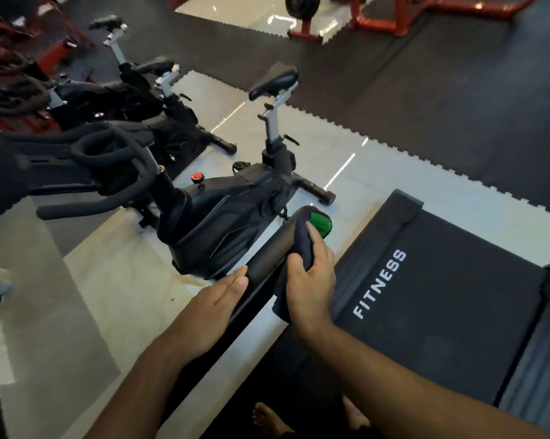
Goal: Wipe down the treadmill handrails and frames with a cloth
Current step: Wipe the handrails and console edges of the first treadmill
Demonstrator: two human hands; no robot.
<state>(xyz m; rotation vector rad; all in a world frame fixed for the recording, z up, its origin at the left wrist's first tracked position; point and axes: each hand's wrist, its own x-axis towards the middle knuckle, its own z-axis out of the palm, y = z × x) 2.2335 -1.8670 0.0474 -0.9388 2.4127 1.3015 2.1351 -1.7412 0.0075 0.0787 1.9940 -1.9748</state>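
Head view, rail: runs forward.
Right hand: grips cloth on rail, farther along.
Left hand: flat, seemingly touching rail.

Floor is glossy pale tile, with black jigsaw-edged rubber mats laid across the far side. Nearest black spin bike stands directly on tile, with more black spin bikes behind it. Black treadmill deck marked FITNESS sits at right. Red steel rack at far end. Bare feet at bottom edge.
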